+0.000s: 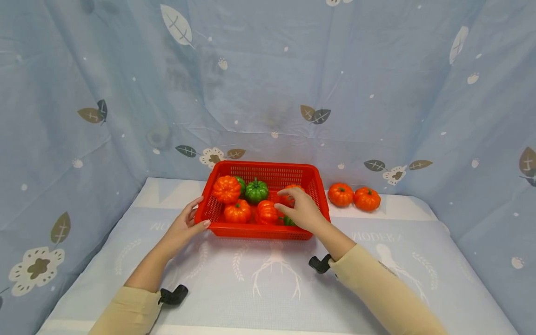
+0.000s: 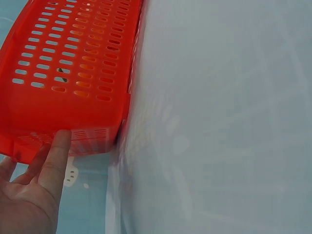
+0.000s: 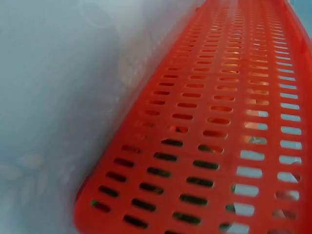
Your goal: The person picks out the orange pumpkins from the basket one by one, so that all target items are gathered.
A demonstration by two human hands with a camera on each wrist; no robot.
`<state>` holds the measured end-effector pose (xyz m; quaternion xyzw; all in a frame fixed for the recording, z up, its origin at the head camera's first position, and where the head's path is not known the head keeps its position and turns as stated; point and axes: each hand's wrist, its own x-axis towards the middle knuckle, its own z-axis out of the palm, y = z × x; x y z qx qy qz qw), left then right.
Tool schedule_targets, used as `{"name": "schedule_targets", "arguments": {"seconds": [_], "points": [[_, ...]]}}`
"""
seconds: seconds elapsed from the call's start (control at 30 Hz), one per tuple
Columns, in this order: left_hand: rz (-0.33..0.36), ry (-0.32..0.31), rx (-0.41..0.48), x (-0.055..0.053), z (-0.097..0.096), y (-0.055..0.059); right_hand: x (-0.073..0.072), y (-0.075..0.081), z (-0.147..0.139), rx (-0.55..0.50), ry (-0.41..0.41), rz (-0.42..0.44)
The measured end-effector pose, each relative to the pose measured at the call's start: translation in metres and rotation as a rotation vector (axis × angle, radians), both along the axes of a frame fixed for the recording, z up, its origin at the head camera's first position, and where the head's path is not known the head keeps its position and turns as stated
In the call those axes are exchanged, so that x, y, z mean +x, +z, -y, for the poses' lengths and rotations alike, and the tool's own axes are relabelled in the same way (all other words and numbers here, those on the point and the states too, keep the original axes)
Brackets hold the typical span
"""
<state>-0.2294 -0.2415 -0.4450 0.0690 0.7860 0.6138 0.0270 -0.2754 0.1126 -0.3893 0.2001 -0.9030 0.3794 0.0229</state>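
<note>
"What writing are you seeing?"

"Pale letters [image 1: 376,237] are running across the right side of the tablecloth [image 1: 217,298]. They're looking like MODER, with a last letter I'm not making out. More faint letters [image 1: 159,226] are showing on the left, perhaps MO, the rest being too pale to read."

"How many pumpkins are you counting?"

"Nine are showing. One red basket [image 1: 259,231] is standing toward the back of the table, holding four orange pumpkins [image 1: 237,212] and three green pumpkins [image 1: 256,191]. Two outside pumpkins [image 1: 341,194], both orange, are sitting side by side just right of it, near the curtain [image 1: 268,93]."

"And the hands?"

"Two are working. The left hand [image 1: 183,231] is gripping the basket's front left corner, its thumb lying at the front and its fingers reaching along the left end."

"Is the right one holding anything?"

"The right hand [image 1: 302,211] is hovering over the right part of the basket, thumb and fingers standing well apart. It's partly covering one orange and one green pumpkin, so I'm not able to tell whether it's touching either. Its thumb is pointing toward the front orange one."

"Anything on the wrists?"

"Two black devices [image 1: 173,295] are sticking out by the beige sleeves [image 1: 130,309], one on each arm."
</note>
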Motion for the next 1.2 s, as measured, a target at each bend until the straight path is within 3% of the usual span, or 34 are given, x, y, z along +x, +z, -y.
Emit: {"name": "schedule_targets", "arguments": {"seconds": [0.23, 0.67, 1.2], "points": [[-0.002, -0.001, -0.007, -0.001, 0.001, -0.001, -0.009, 0.001, 0.018, 0.077, 0.046, 0.056], [-0.002, -0.006, 0.002, 0.003, -0.001, 0.004, -0.023, -0.01, 0.035, 0.189, 0.048, 0.125], [-0.005, -0.008, 0.007, 0.001, -0.002, 0.001, -0.026, -0.015, 0.034, 0.137, 0.037, 0.157]]}}
